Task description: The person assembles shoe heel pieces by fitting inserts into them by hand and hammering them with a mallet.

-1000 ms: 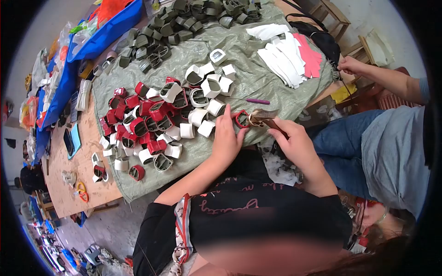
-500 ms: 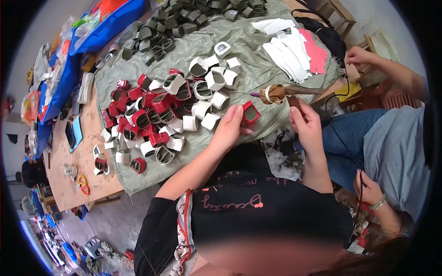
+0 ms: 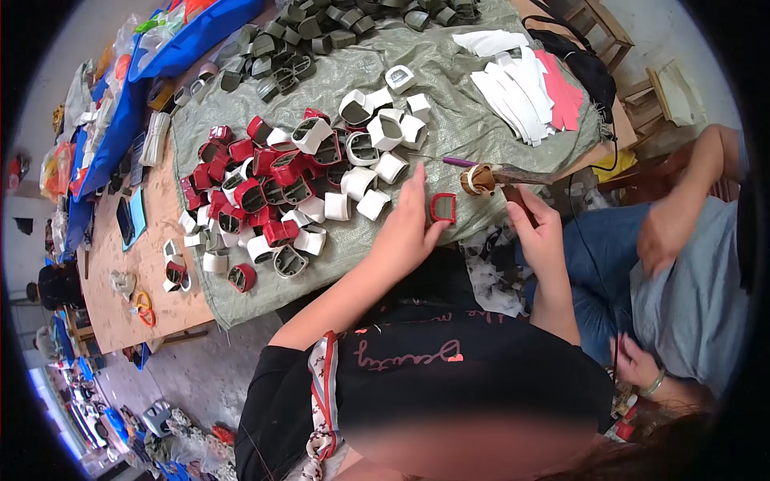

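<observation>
My left hand (image 3: 407, 227) is open on the green cloth, fingers stretched out and thumb apart. Just right of it lies a small red D-shaped loop (image 3: 443, 196) with a greyish inside; I cannot tell whether the thumb touches it. My right hand (image 3: 539, 224) is closed on a brown flat piece (image 3: 520, 207), partly hidden by the fingers. Beyond it lies a brown roll (image 3: 479, 179) with a pale band. A thin pointed tool with a purple handle (image 3: 460, 162) lies by the roll. Left of my left hand is a pile of red and white loops (image 3: 301, 166).
Dark green loops (image 3: 321, 28) are heaped at the back. White strips (image 3: 511, 92) and pink strips (image 3: 564, 96) lie at the back right. A co-worker in a grey shirt (image 3: 690, 264) sits at the right. Yellow-handled scissors (image 3: 144, 311) lie on the bare wood at left.
My left hand has let go of the red loop, which now lies on the cloth, and its fingers have straightened. The co-worker's upper hand has come down toward their lap.
</observation>
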